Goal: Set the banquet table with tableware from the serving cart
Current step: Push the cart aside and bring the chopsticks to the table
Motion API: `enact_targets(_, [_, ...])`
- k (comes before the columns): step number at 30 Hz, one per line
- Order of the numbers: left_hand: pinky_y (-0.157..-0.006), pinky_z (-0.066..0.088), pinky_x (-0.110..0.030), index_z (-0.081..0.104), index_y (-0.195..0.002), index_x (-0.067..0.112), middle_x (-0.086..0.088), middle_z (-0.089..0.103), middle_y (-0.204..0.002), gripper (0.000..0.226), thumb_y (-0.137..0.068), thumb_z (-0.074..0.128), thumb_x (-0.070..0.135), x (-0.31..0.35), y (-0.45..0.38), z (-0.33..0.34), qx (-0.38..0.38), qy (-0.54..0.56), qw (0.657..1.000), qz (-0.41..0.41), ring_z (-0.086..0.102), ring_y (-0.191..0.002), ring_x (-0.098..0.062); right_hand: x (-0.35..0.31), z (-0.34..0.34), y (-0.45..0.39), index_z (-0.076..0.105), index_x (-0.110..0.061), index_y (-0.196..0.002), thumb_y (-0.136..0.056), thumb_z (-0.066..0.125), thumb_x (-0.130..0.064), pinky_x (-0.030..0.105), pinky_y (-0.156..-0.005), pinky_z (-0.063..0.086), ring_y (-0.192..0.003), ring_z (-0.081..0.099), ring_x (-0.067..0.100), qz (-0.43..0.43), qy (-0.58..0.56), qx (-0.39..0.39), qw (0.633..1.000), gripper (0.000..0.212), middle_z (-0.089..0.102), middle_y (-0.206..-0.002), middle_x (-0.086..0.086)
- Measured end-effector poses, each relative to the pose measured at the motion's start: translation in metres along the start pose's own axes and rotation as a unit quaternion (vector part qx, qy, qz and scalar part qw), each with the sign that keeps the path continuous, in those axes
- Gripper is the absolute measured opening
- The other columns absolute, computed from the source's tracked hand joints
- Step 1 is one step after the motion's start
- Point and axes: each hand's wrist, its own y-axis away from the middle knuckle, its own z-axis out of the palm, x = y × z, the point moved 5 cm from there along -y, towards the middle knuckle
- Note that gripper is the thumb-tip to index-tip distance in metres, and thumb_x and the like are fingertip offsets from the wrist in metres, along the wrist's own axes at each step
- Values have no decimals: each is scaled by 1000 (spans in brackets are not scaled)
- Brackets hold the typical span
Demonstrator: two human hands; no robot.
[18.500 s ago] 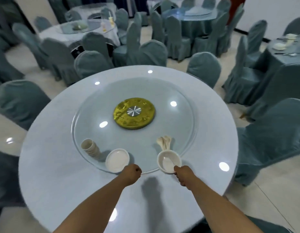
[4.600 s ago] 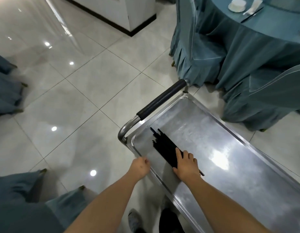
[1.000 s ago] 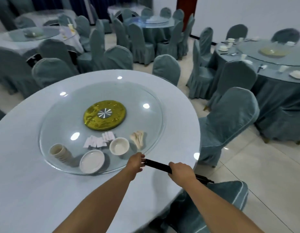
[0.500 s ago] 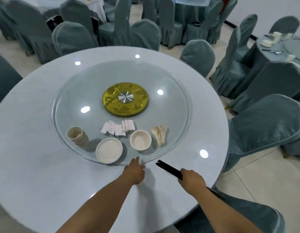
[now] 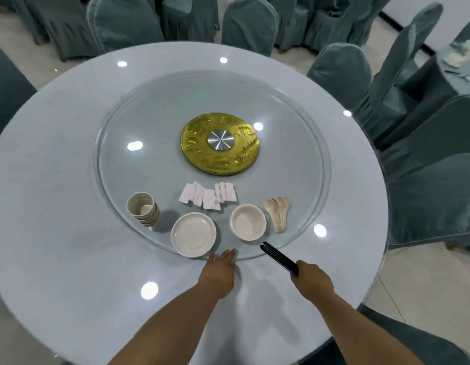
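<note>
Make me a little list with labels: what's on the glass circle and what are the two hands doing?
cups: stack on the glass turntable, left
plates: stack near its front edge
bowls: right of the plates
spoons: beside the bowls
napkins: folded, behind the plates
left hand: flat, fingers at the glass edge
right hand: grips black chopsticks

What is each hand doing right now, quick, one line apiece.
Left hand: open, fingers straight, reaching at the near rim of the glass turntable, holding nothing.
Right hand: closed around a bundle of black chopsticks.
</note>
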Motion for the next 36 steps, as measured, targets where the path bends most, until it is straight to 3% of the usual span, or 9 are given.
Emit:
enact_targets(8, [-123, 0, -43, 38, -149, 18, 7, -6, -164, 49, -101, 28, 17, -35, 21, 8, 47, 47, 997, -26, -5, -151, -13, -29, -11, -20, 46, -23, -78, -94, 48, -41, 25, -50, 35, -58, 50, 10, -30, 22, 9, 999, 24, 53, -68, -10])
enact_targets(17, [-123, 5, -39, 26, -153, 23, 3, 4, -165, 50, -104, 20, 29, -70, 55, 13, 139, 124, 969, -161, -1, -152, -20, -78, -27, -40, 48, -22, -79, -94, 47, -40, 27, -54, 41, -63, 57, 14, -102, 17, 12, 995, 24, 55, -69, -8])
enact_targets(23, [-123, 3, -46, 4, -156, 32, -9, -13, -163, 54, -104, 16, 38, -80, 61, 17, 117, 137, 951, -251, -10, -151, -29, -101, -37, -57, 50, -19, -82, -93, 50, -39, 31, -64, 51, -71, 61, 19, -104, -10, -5, 994, 23, 60, -77, -2])
enact_targets(30, [-122, 15, -44, 12, -156, 21, -10, -4, -164, 59, -103, 19, 46, -105, 56, 4, 121, 178, 920, -328, -3, -152, -26, -126, -45, -85, 56, -16, -93, -90, 55, -38, 31, -66, 51, -75, 62, 21, -90, -68, -16, 993, 22, 63, -85, 1])
enact_targets(36, [-122, 16, -43, 12, -157, 18, -9, -3, -164, 65, -102, 22, 52, -133, 59, -3, 127, 176, 912, -347, -4, -152, -25, -157, -50, -115, 56, -11, -105, -91, 59, -30, 29, -66, 49, -83, 63, 25, -88, -82, -28, 992, 23, 64, -96, 7])
